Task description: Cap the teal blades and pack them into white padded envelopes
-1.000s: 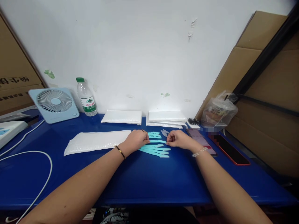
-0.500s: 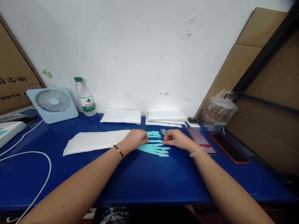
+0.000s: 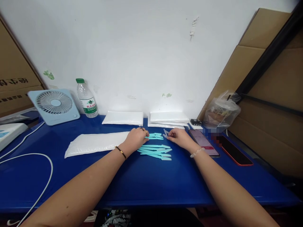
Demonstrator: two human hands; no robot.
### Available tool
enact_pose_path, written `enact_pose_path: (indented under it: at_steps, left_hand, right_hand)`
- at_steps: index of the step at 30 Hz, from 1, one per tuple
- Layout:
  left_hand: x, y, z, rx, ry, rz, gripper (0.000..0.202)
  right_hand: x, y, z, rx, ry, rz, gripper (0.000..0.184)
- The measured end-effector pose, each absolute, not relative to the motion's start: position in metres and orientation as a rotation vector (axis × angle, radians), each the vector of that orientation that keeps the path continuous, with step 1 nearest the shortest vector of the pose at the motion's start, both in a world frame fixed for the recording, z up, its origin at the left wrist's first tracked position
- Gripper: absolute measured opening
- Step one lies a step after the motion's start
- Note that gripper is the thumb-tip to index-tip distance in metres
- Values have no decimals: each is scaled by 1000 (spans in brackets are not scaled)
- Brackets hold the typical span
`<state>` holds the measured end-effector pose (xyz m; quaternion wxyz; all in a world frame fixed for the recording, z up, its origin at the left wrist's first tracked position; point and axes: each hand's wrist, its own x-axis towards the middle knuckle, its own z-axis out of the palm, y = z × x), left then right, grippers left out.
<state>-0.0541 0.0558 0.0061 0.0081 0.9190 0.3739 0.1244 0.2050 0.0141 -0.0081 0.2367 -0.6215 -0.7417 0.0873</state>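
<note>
Several thin light-blue plastic sticks (image 3: 155, 151) lie in a fan on the blue table (image 3: 146, 183). A few more light-blue sticks (image 3: 155, 136) lie just behind them. My left hand (image 3: 136, 138), fingers curled, rests with its fingertips at the left end of that rear group. My right hand (image 3: 178, 137) pinches one of the small clear plastic pieces (image 3: 165, 132) lying at the right end of the rear group.
A white padded bag (image 3: 97, 142) lies left of my left hand. Two stacks of white bags (image 3: 169, 118) sit at the wall. Two phones (image 3: 204, 142) lie at the right, by a plastic bag (image 3: 221, 112). A fan (image 3: 54, 105), a water bottle (image 3: 87, 98) and a white cable (image 3: 35, 157) are at the left.
Both hands moved away from the fan of sticks toward the wall. The right hand has gone from the front sticks to the small clear pieces.
</note>
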Motion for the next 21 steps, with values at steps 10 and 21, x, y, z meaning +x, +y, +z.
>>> enact_pose_path:
  at_steps: [10, 21]
  left_hand:
    - [-54, 56, 5, 2731, 1242, 352, 10]
    - [-56, 61, 1, 2633, 1228, 368, 10]
  right_hand:
    - [204, 21, -18, -1722, -1982, 296, 18]
    - [206, 11, -7, -1647, -1934, 710, 14]
